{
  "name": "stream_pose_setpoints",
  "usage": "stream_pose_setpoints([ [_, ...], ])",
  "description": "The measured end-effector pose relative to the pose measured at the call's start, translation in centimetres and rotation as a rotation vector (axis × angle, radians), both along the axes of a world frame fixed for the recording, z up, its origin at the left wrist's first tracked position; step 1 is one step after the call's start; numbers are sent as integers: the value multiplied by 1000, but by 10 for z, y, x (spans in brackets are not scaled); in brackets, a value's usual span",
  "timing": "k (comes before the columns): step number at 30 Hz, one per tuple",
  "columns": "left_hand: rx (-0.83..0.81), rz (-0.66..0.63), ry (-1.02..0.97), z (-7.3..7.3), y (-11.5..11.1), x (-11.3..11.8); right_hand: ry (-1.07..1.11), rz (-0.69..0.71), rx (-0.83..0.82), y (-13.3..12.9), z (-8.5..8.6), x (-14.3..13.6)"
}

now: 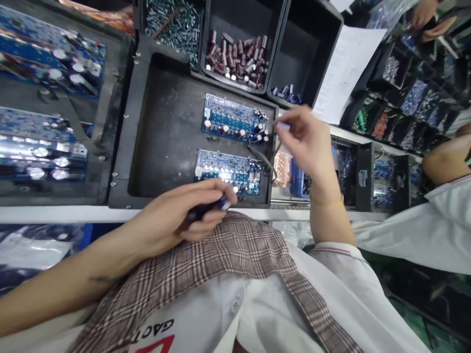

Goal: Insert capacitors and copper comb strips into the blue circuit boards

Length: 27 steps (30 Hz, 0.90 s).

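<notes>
Dark blue-purple capacitors (202, 210) are wrapped in the fingers of my left hand (191, 208), which is closed just in front of the near circuit board. My right hand (305, 142) hovers by the right end of the far blue circuit board (235, 117). Its thumb and forefinger come together, with a small pale lavender patch at the tips that I cannot identify. White-topped capacitors stand along the far board's lower edge and right end. The near blue circuit board (228, 169) lies parallel to it, partly covered by my left fingers. Both sit in a black tray (165, 122).
Behind the tray are bins of green-grey parts (172, 29), brown capacitors (239, 56) and a few purple capacitors (287, 93). Another tray (117, 98) with populated boards stands left. A paper sheet (349, 73) lies right, near parts bins and a co-worker's arm (447, 157).
</notes>
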<state>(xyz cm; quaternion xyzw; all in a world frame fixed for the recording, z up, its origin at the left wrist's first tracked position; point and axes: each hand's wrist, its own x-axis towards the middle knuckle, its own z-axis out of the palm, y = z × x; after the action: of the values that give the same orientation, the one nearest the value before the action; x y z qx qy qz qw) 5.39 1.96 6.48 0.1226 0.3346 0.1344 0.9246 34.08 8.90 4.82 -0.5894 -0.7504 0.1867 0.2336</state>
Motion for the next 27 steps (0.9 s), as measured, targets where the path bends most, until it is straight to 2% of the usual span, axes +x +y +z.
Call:
stream_pose_setpoints([
  [1, -25, -22, -9, -5, -4, 7, 16, 46, -28, -33, 5, -10],
  [3, -58, -101, -26, -16, -11, 22, 39, 94, -102, -85, 3, -25],
  [4, -56, -149, -31, -20, -14, 30, 35, 79, -113, -101, -2, -29],
  [6, -20, -233, -22, -27, -18, 42, -4, 40, -117, -116, -17, -33],
  [9, 43, -266, 38, -31, -19, 56, -102, 9, -99, -111, -32, -35],
  [14, 60, -232, 60, -35, -18, 63, -241, 12, -97, -97, -29, -40],
  [20, -58, -257, -17, -40, -20, 57, -351, 56, -1, -102, -29, -40],
  [25, -178, -220, -49, -41, -25, 55, -442, 156, 101, -105, -41, -36],
  [27, -199, -178, -58, -41, -27, 54, -419, 151, 103, -106, -45, -36],
])
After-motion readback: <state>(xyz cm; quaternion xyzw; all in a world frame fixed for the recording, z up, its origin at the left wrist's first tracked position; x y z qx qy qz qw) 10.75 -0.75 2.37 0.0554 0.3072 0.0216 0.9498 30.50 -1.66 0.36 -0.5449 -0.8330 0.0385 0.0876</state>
